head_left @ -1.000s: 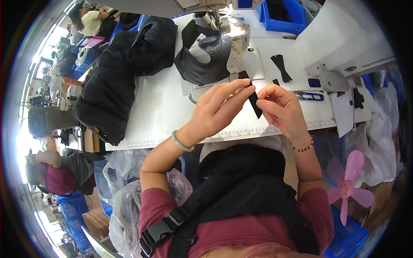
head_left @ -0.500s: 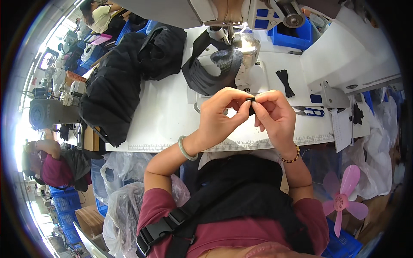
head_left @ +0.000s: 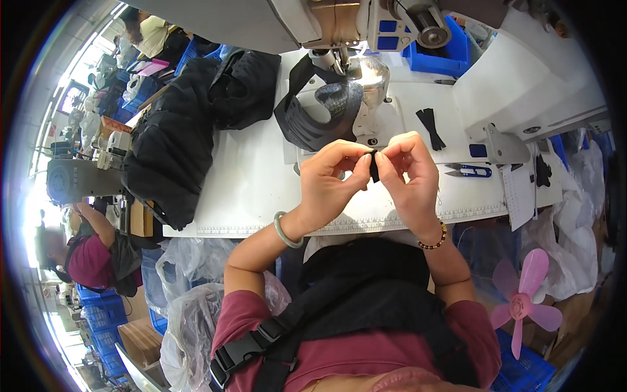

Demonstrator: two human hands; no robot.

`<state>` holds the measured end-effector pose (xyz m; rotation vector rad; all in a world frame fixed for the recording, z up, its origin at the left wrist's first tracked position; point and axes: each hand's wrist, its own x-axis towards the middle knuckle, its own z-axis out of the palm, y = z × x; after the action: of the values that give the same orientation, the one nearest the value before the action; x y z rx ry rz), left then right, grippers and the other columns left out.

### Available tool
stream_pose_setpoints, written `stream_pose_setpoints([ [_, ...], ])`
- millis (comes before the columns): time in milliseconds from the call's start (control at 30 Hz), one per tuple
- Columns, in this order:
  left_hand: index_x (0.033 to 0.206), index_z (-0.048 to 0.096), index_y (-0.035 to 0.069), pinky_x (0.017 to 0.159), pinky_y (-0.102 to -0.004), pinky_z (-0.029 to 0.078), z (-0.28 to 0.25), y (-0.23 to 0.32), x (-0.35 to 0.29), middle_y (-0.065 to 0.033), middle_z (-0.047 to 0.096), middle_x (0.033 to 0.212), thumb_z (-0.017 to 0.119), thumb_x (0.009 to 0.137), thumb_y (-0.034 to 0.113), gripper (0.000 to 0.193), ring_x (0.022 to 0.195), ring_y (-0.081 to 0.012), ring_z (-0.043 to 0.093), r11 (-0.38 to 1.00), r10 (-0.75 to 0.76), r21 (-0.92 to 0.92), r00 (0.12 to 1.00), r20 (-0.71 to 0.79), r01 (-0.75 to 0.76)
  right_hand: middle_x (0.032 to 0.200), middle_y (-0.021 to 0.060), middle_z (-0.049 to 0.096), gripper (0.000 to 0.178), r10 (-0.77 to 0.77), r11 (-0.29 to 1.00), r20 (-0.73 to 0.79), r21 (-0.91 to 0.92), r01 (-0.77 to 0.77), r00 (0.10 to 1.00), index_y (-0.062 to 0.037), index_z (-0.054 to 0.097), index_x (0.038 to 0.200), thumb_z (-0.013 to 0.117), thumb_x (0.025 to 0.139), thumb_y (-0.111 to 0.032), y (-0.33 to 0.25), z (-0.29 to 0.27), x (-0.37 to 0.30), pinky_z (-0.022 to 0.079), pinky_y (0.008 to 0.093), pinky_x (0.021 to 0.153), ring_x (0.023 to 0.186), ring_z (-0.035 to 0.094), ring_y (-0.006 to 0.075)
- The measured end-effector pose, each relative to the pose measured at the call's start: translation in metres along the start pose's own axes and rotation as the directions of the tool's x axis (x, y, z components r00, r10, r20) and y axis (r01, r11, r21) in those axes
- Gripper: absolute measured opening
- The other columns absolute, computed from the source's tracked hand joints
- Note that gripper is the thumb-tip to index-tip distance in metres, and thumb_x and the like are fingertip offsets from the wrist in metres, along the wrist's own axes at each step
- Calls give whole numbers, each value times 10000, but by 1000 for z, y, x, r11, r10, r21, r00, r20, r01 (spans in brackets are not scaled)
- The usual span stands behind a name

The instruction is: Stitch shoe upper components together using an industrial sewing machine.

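Both my hands meet over the white sewing table, just in front of the sewing machine. My left hand pinches one side of a short black fabric strip between thumb and fingertips. On the strip's other side, the thumb and fingers of my right hand are closed on it. The strip looks folded at its top, and its lower end hangs between the thumbs. Beyond my hands, a curved dark grey fabric piece lies around the machine's bed, below the needle area.
Black strips and blue-handled thread snips lie to the right. A heap of black fabric covers the table's left side. Behind the machine stands a blue bin. A pink fan is at lower right. Another person sits far left.
Both hands have shifted slightly left with the black strip, and the right hand's fingers have turned more upright. The strip now shows narrower between the fingertips.
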<state>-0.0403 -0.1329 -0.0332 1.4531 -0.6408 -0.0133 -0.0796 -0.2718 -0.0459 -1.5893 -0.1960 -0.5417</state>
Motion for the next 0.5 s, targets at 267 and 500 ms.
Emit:
stream_pose_setpoints([
  [267, 910, 537, -43, 533, -226, 528, -7, 8, 5, -64, 602, 768, 577, 849, 6, 88, 655, -106, 617, 905, -297, -283, 949, 109, 316, 856, 44, 544, 198, 107, 948, 89, 290, -128, 990, -22, 429, 1062, 511, 884, 11, -12, -4, -3, 462, 178, 525, 649, 549, 57],
  [500, 881, 531, -29, 503, -219, 507, -24, 24, 11, -55, 591, 707, 556, 854, 27, 67, 600, -104, 609, 895, -365, -182, 902, 231, 408, 825, 50, 517, 266, -5, 983, 376, -170, 74, 927, -51, 547, 1076, 650, 833, -80, -26, -30, 18, 472, 219, 591, 692, 540, 88],
])
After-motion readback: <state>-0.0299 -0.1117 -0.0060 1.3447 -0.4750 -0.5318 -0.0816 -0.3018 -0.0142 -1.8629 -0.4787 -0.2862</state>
